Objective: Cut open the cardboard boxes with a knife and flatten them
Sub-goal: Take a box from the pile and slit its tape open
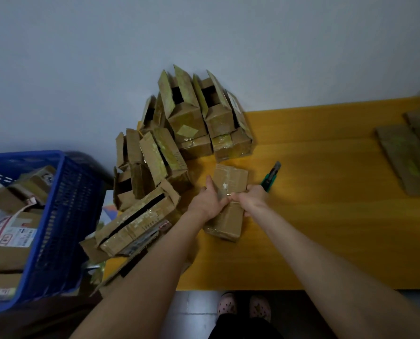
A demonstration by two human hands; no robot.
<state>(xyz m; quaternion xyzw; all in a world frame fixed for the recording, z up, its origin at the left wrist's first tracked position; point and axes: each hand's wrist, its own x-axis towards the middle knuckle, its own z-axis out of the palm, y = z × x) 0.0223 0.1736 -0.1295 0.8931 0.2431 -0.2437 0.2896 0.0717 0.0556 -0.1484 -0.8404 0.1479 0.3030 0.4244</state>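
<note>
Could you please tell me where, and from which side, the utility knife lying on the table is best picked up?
Probably best to grip the utility knife by its green handle, coming from the near side with the right hand, which holds the box just beside it. The knife lies flat on the table with its grey metal end pointing away, so the handle end is nearest.

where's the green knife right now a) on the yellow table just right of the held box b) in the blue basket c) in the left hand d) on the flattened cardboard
a: the green knife lies on the yellow table, just right of the box that the left hand and right hand grip.
</note>
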